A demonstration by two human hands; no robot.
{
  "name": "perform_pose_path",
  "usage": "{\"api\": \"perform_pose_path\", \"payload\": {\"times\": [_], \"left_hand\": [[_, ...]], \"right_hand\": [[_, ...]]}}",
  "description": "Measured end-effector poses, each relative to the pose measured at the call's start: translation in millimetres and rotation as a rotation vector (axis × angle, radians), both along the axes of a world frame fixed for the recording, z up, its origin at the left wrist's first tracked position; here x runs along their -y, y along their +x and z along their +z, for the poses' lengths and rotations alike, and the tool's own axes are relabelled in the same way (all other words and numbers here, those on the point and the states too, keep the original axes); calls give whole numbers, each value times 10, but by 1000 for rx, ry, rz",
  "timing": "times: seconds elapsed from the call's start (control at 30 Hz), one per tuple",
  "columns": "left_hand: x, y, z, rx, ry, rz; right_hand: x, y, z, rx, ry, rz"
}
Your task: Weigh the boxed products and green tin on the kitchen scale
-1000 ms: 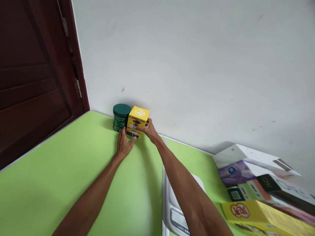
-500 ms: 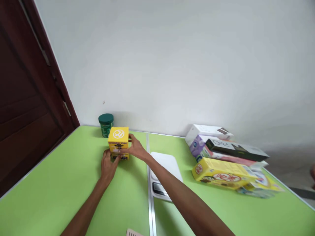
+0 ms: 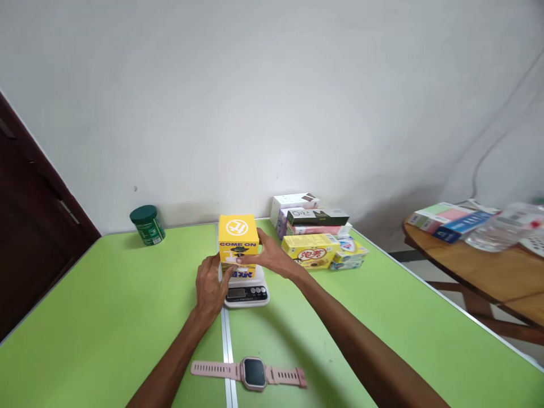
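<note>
A yellow cardboard box (image 3: 238, 228) with "COME ON" printed on its front is gripped between my two hands. My left hand (image 3: 211, 283) closes around its lower left side, the thumb across the front. On the right side and front, my right hand (image 3: 272, 256) holds it with bent fingers. Directly under or behind its lower edge is a white kitchen scale (image 3: 247, 302) with a dark display and several buttons. Whether the box rests on the scale's platform or hovers just over it, I cannot tell.
A green lidded tub (image 3: 148, 225) stands at the back left. Several stacked cartons, including a yellow biscuit box (image 3: 310, 251), lie right of the scale. A pink-strapped smartwatch (image 3: 254, 373) lies near the front. A wooden side table (image 3: 476, 266) holds boxes and a plastic bottle (image 3: 505, 229).
Both hands have carried the yellow box rightward from the green tabletop beside the tub to over the scale. The view has turned right, bringing the smartwatch and side table into sight.
</note>
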State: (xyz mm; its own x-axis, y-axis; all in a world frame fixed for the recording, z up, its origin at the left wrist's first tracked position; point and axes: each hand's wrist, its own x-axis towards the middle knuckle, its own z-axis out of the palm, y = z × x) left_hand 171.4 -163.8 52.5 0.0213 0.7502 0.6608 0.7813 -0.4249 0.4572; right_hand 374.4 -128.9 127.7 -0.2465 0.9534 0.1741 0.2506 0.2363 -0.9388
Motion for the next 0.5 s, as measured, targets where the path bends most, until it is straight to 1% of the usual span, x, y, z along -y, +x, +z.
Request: {"api": "perform_pose_path", "payload": {"times": [0.07, 0.13, 0.27, 0.33, 0.4, 0.5], "left_hand": [[-7, 110, -74, -31, -10, 0], [-21, 172, -106, -46, -20, 0], [-26, 173, -65, -24, -63, -6], [-15, 104, -60, 52, -114, -36], [-9, -6, -107, 185, -177, -58], [-28, -198, -260, 397, -279, -34]], "right_hand": [[-2, 120, -99, 5, -19, -9], [-22, 180, -155, 10, -27, -13], [-36, 229, -190, -57, -50, 31], [18, 266, -248, -119, -53, 17], [126, 315, -381, -187, -65, -44], [345, 379, -706, -290, -109, -161]]}}
